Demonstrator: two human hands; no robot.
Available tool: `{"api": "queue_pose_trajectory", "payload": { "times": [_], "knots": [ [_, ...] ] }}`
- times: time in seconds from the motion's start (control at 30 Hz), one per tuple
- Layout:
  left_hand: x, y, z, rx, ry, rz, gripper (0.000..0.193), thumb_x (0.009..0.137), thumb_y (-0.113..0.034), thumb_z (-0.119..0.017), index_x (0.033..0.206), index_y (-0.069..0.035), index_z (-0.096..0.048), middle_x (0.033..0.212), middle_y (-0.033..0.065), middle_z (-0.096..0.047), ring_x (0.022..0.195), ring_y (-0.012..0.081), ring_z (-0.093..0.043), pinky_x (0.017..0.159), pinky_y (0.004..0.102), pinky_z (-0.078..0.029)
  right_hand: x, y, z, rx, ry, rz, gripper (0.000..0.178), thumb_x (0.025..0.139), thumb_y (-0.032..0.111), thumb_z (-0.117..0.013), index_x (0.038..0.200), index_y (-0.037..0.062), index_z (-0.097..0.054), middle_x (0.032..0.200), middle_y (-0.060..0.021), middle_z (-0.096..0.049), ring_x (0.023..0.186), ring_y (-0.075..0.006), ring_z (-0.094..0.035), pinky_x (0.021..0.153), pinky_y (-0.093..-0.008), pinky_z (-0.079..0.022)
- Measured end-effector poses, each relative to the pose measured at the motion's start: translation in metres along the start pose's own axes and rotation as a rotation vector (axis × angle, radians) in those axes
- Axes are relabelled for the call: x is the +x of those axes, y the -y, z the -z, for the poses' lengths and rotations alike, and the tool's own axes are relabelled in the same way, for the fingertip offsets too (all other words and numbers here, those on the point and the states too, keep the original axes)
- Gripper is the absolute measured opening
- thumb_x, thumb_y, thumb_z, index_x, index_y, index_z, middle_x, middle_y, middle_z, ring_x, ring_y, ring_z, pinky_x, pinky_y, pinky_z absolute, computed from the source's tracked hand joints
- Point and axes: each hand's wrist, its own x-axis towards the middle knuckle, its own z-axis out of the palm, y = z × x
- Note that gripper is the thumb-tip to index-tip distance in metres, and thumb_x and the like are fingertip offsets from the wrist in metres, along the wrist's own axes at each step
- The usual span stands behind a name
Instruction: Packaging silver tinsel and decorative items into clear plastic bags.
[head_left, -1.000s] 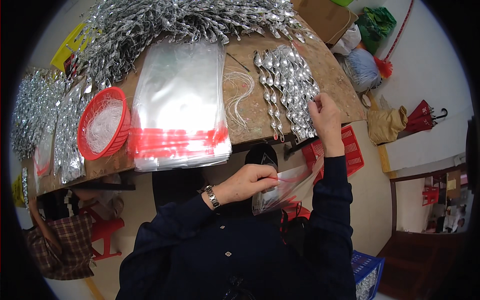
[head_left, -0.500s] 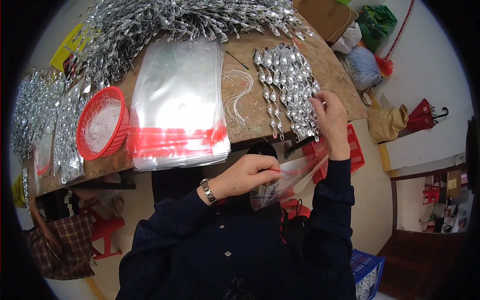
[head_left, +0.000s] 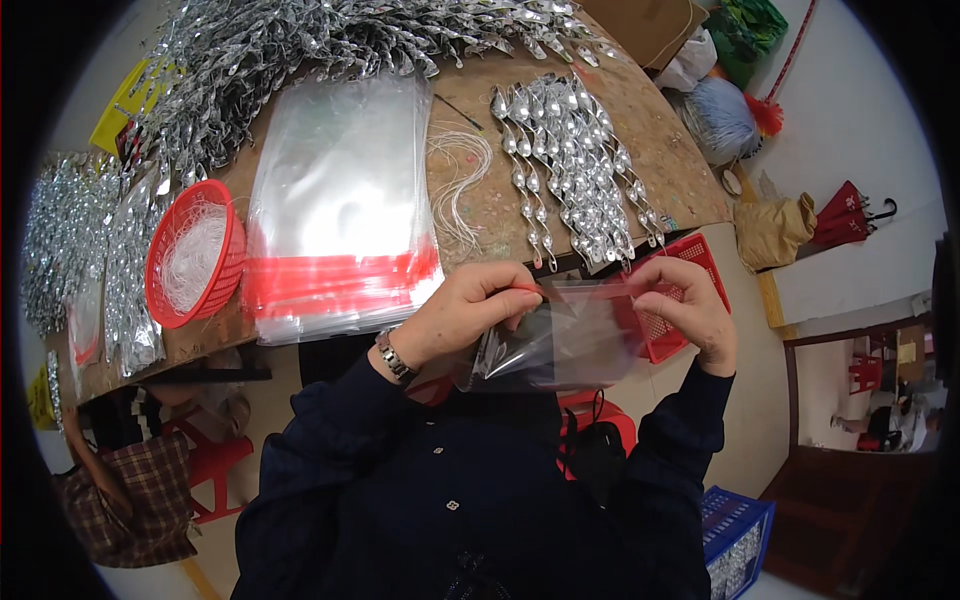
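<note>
A clear plastic bag (head_left: 580, 345) with a red band along its upper edge hangs between my two hands, in front of the table's near edge. My left hand (head_left: 478, 308) pinches one end of that edge. The other end is pinched by my right hand (head_left: 685, 305), thumb against fingers. Just beyond the bag, several twisted silver spiral strips (head_left: 575, 165) lie side by side, their lower tips reaching the table edge. To the left lies a stack of clear plastic bags (head_left: 340, 180) with red bands. Thin white strings (head_left: 460, 190) are looped between stack and strips.
A red basket (head_left: 235, 255) of white string sits left of the stack. Silver strips (head_left: 290, 70) are heaped along the far side. A red crate (head_left: 690, 255) stands below the table at right, a blue crate (head_left: 735, 525) lower right. Another person's arm (head_left: 95, 465) shows at left.
My right hand has come away from the silver strips and now grips the bag's other end. The bag is stretched wider between my hands. My left hand has shifted slightly left and up.
</note>
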Motion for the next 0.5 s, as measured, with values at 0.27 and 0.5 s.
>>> {"api": "queue_pose_trajectory", "payload": {
  "times": [0.27,0.5],
  "knots": [
    [0.006,0.015,-0.011,0.199,-0.177,-0.103,0.014,0.093,-0.012,-0.06,0.086,0.001,-0.062,0.076,0.0013,-0.057,0.068,0.0082,-0.055,0.063,0.0243,-0.043,-0.014,-0.057,-0.004,0.343,-0.032,-0.022,0.012,0.081,0.007,-0.069,0.09,0.0015,-0.064,0.092,-0.0037,-0.066,0.089,-0.0124,-0.06,0.079,-0.0279,-0.048],
    [0.012,0.027,-0.013,0.11,-0.186,-0.094,0.017,0.092,-0.015,-0.061,0.084,0.0,-0.061,0.076,0.0016,-0.055,0.067,0.0088,-0.054,0.061,0.0245,-0.043,-0.013,-0.101,-0.04,0.807,-0.121,0.226,0.015,0.085,0.012,-0.066,0.092,0.0031,-0.056,0.091,-0.0103,-0.064,0.079,-0.0194,-0.059,0.072,-0.0332,-0.049]
  ]
}}
